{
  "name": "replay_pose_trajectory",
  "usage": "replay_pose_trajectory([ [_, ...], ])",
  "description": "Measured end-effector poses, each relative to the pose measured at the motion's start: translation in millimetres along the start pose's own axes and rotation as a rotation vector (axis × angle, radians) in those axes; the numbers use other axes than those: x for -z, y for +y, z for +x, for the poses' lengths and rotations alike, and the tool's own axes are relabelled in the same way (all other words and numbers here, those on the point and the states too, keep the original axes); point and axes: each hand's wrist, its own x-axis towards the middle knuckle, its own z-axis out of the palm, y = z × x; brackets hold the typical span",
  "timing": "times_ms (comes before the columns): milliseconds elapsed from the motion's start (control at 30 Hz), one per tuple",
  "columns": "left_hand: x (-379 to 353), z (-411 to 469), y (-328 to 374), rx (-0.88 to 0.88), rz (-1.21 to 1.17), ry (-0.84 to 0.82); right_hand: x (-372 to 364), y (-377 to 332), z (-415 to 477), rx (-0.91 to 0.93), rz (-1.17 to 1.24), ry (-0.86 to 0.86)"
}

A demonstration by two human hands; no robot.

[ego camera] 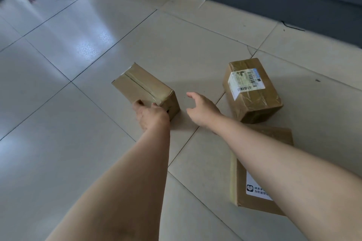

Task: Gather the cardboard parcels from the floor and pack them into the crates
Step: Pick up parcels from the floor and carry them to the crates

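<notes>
left hand (151, 114): grips near corner of taped parcel (144, 88), fingers curled over its top edge
right hand (201, 109): fingers spread wide, holds nothing, between taped parcel and labelled parcel (254, 101)
taped parcel: on tiled floor (58, 123), mid view
labelled parcel: on floor, right of both hands, shipping label (245, 81) facing up
flat parcel (252, 199): on floor, nearest camera, partly hidden under right forearm

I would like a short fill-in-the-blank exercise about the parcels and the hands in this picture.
1. The left hand grips the plain parcel; the right hand holds ___.
2. The barcode-labelled parcel lies to the ___ of the right hand.
3. On the tiled floor lie ___ parcels altogether.
Missing words: nothing; right; three.
</notes>
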Motion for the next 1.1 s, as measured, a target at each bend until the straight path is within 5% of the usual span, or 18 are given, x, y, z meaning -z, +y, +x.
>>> replay_pose_trajectory([
  [167,4.0,6.8,1.1,0.050,-0.077,-0.097,1.5,1.0,3.3,0.004,0.023,0.018],
  [433,12.3,-16.7,4.6,-0.020,-0.029,-0.550,3.6,5.8,7.2,-0.161,0.308,0.146],
  [600,8.8,-16.1,1.6,0.147,-0.087,-0.504,16.1,6.8,6.0,-0.026,0.422,0.177],
  [700,0.1,-25.4,-5.2,0.221,0.057,-0.553,14.3,-3.6,2.3,0.027,0.426,0.042],
  [800,-4.6,-28.5,-5.7,0.178,0.060,-0.442,-5.1,-3.1,-3.4,-0.027,0.440,0.002],
  [933,-12.1,-25.0,1.5,0.129,0.027,-0.366,1.5,12.9,-4.3,-0.146,0.313,0.299],
  [1100,-10.7,-28.7,0.7,0.165,0.140,-0.352,14.2,35.1,-4.3,-0.274,0.242,0.189],
])
